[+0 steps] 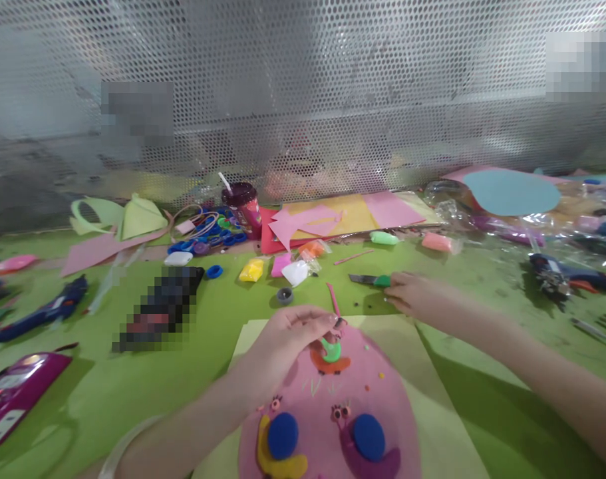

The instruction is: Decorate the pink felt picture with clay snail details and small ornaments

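My left hand (pixel 293 336) is closed in a pinch at the top of a pink paper oval (pixel 392 399). A tiny dark piece shows at its fingertips, too small to name. Under these fingers lies a clay snail (pixel 330 359) with a green shell and orange body. Lower on the oval are a yellow snail (pixel 283 439) and a purple snail (pixel 370 442), each with a blue disc shell. My right hand (pixel 407 293) grips the green handle of a utility knife (pixel 370 280), its blade pointing left, low over the table. A pink clay strip (pixel 333 301) lies between my hands.
Clay packets, including a yellow one (pixel 251 270), lie beyond my hands near a small grey cup (pixel 285 295). A lidded drink cup (pixel 245 209) stands at the back before a perforated metal panel (pixel 303 86). Glue guns lie left (pixel 48 309) and right (pixel 557 273).
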Motion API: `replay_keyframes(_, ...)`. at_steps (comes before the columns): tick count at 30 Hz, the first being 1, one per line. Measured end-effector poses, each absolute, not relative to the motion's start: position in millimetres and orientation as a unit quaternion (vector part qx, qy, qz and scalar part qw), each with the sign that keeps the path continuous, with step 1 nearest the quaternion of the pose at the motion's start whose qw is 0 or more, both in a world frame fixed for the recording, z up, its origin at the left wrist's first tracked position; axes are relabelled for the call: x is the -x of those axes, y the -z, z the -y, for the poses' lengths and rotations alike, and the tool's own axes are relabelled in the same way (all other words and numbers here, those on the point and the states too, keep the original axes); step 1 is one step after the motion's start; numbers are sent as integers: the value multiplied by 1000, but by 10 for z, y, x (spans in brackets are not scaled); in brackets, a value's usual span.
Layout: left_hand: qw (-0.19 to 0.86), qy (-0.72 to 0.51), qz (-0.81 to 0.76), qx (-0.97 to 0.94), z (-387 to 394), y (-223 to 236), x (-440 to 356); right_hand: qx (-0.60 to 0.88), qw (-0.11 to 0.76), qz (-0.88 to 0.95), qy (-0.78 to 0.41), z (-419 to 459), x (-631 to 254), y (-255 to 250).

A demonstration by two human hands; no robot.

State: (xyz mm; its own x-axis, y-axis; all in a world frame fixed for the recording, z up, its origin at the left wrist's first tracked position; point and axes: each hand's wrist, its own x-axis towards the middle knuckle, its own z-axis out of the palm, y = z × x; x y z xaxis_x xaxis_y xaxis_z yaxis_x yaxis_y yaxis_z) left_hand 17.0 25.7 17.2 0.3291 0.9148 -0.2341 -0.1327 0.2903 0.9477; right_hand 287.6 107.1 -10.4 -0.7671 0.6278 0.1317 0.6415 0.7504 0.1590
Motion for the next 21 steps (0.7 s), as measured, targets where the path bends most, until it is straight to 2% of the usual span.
replay_keyframes(13, 686, -380, -442, -436, -275, -183, -167, 355, 47, 930, 89, -969, -2735, 29)
replay_keyframes(18, 681, -377, -443, -445, -289, -195, -156, 387, 101, 915, 60, -945, -2677, -23)
replay_keyframes(21, 690, -382, -433, -437, -297, -182, -151, 388, 172, 905, -21, -862, -2591, -129)
